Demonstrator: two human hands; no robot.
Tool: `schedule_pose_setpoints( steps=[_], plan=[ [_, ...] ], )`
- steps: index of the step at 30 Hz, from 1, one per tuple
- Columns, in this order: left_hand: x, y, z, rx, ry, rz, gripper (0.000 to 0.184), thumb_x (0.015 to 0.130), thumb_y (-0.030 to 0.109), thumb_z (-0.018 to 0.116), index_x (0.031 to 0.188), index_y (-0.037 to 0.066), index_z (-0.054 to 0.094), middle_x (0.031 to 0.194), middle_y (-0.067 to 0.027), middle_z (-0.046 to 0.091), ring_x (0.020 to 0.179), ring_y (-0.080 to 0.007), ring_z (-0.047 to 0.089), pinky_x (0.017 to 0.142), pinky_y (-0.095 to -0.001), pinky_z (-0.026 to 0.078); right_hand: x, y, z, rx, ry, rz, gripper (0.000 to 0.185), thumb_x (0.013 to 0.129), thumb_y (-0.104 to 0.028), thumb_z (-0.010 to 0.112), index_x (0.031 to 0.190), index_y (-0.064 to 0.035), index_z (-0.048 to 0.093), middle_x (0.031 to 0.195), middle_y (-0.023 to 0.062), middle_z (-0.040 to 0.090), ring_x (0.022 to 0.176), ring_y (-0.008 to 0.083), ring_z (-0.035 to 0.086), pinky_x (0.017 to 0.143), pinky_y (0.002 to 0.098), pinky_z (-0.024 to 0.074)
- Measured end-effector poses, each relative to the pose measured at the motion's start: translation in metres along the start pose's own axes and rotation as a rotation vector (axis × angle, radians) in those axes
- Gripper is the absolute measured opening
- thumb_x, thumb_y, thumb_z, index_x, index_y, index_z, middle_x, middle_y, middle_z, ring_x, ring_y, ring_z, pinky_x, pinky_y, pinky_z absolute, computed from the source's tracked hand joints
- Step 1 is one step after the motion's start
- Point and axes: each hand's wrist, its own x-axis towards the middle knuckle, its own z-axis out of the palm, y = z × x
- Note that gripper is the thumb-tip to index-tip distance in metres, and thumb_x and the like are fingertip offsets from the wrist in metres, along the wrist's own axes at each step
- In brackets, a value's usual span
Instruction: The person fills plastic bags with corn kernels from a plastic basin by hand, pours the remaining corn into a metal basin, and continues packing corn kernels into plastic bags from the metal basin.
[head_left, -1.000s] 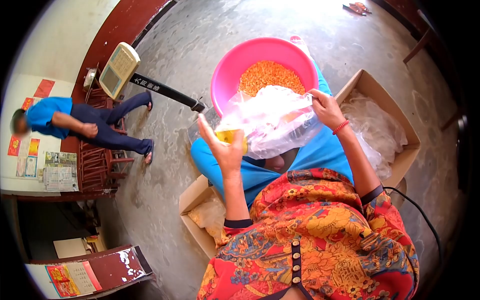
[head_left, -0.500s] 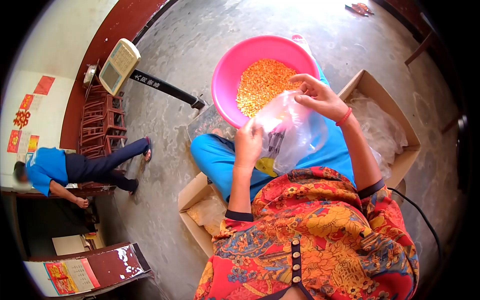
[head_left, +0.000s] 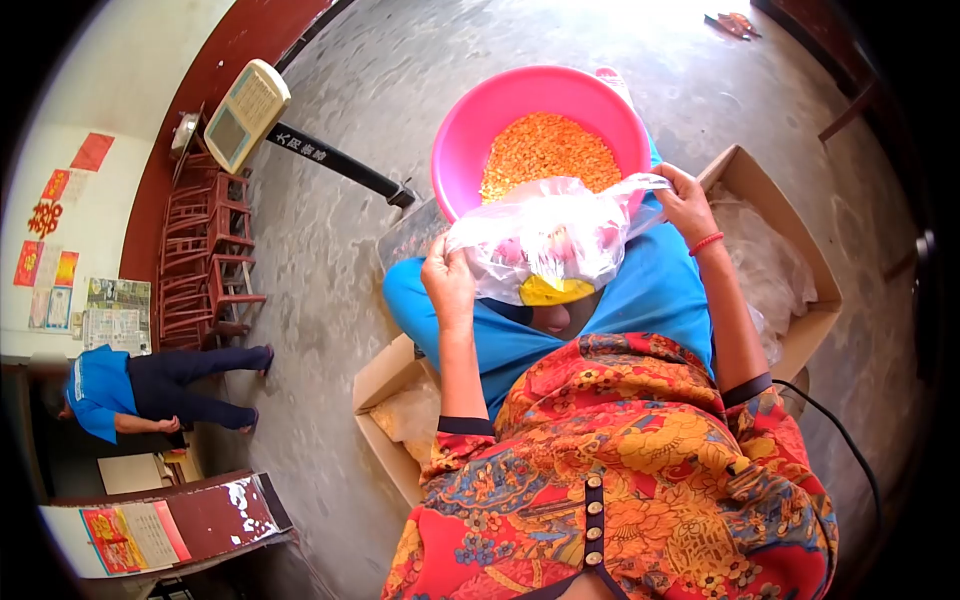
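Note:
A clear plastic bag (head_left: 545,235) with printing on it is stretched between my two hands over my lap. My left hand (head_left: 449,280) pinches its left edge, and my right hand (head_left: 687,205), with a red bracelet, grips its gathered right end. Something yellow (head_left: 555,290) shows at the bag's lower side. Just beyond the bag, a pink basin (head_left: 463,135) holds many small orange pieces (head_left: 550,150); the bag overlaps its near rim.
Open cardboard boxes with plastic bags stand at my right (head_left: 825,255) and left (head_left: 378,435). A scale display (head_left: 246,115) on a black post is beyond the left box. Red stools (head_left: 205,230) line the wall, and a person in blue (head_left: 100,392) is at far left.
My hands have moved apart, spreading the bag between them, and my right hand has shut on its end. The person in blue has moved farther toward the doorway.

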Motion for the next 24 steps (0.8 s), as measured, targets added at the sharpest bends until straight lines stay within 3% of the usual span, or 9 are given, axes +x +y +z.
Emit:
schedule_pose_setpoints(
  steps=[1,3,4,8,14,16,18,22,24],
  plan=[
    [-0.001,0.001,0.002,-0.032,0.015,-0.016,0.02,0.089,0.009,0.049,0.101,-0.004,0.058,0.071,-0.0047,0.059,0.066,-0.0087,0.051,0.06,-0.0266,0.043,-0.009,-0.016,0.002,-0.001,-0.004,-0.001,0.021,0.082,-0.008,0.054,0.102,-0.0045,0.06,0.078,0.0,0.059,0.072,0.0084,0.054,0.066,0.0239,0.0456],
    [-0.002,0.003,0.006,-0.014,-0.011,-0.062,0.021,0.089,0.01,0.049,0.102,-0.004,0.058,0.073,-0.0066,0.06,0.068,-0.0095,0.053,0.062,-0.0263,0.044,-0.024,-0.041,0.009,0.512,-0.251,-0.16,0.042,0.081,-0.013,0.06,0.121,-0.0032,0.05,0.097,0.0045,0.058,0.087,0.01,0.053,0.079,0.0252,0.0438],
    [-0.002,0.004,0.008,0.005,-0.039,-0.109,0.022,0.089,0.011,0.048,0.102,-0.004,0.057,0.076,-0.0085,0.062,0.07,-0.0103,0.055,0.065,-0.026,0.045,-0.021,-0.039,0.008,0.559,-0.404,-0.192,0.069,0.079,-0.017,0.065,0.135,-0.0015,0.03,0.114,0.0094,0.05,0.1,0.0139,0.05,0.089,0.0284,0.0397],
    [-0.002,-0.011,0.018,0.061,0.034,-0.041,0.025,0.087,0.01,0.044,0.104,-0.003,0.057,0.081,-0.017,0.064,0.071,-0.0218,0.06,0.067,-0.0319,0.046,-0.037,-0.04,0.043,0.718,-0.598,-0.195,0.088,0.069,-0.014,0.073,0.139,-0.0028,0.02,0.127,0.0138,0.042,0.119,0.0207,0.04,0.098,0.0347,0.0346],
    [-0.007,-0.007,0.023,0.095,-0.003,-0.155,0.028,0.086,0.013,0.044,0.104,-0.005,0.056,0.084,-0.0235,0.062,0.076,-0.0308,0.062,0.067,-0.0348,0.047,-0.049,-0.031,0.082,0.599,-0.569,-0.177,0.085,0.074,-0.014,0.071,0.139,-0.0049,0.016,0.128,0.0105,0.042,0.113,0.0174,0.045,0.094,0.0333,0.0395],
    [-0.003,-0.012,0.021,0.133,0.075,-0.109,0.027,0.086,0.012,0.043,0.102,-0.005,0.057,0.081,-0.023,0.062,0.071,-0.03,0.06,0.065,-0.0356,0.046,-0.038,-0.033,0.074,0.991,-0.479,0.064,0.074,0.081,-0.016,0.064,0.139,-0.0082,0.019,0.128,0.0132,0.042,0.11,0.0189,0.05,0.087,0.0351,0.0462],
    [-0.001,-0.011,0.013,0.058,0.155,-0.032,0.025,0.087,0.012,0.043,0.099,-0.006,0.056,0.079,-0.022,0.061,0.066,-0.0289,0.057,0.062,-0.0372,0.045,-0.044,-0.048,0.066,1.194,-0.363,0.069,0.071,0.084,-0.014,0.057,0.14,-0.0135,0.014,0.122,0.0151,0.047,0.102,0.0244,0.057,0.076,0.0347,0.0513],
    [0.0,-0.018,0.022,0.047,0.143,-0.004,0.021,0.088,0.013,0.043,0.094,-0.003,0.055,0.074,-0.0178,0.058,0.062,-0.0239,0.052,0.059,-0.0347,0.043,-0.05,-0.043,0.085,0.643,-0.446,-0.177,0.081,0.08,-0.008,0.062,0.141,-0.0136,0.009,0.118,0.0139,0.047,0.101,0.0212,0.055,0.08,0.0339,0.0501],
    [-0.008,-0.003,0.04,-0.093,0.135,-0.045,0.024,0.093,0.02,0.042,0.085,0.0,0.053,0.063,-0.0109,0.05,0.057,-0.0159,0.046,0.054,-0.0339,0.041,-0.061,-0.048,0.111,0.798,-0.403,-0.138,0.086,0.073,0.002,0.067,0.139,-0.0079,0.012,0.105,0.01,0.052,0.084,0.0169,0.059,0.07,0.0281,0.0508]
  ],
)
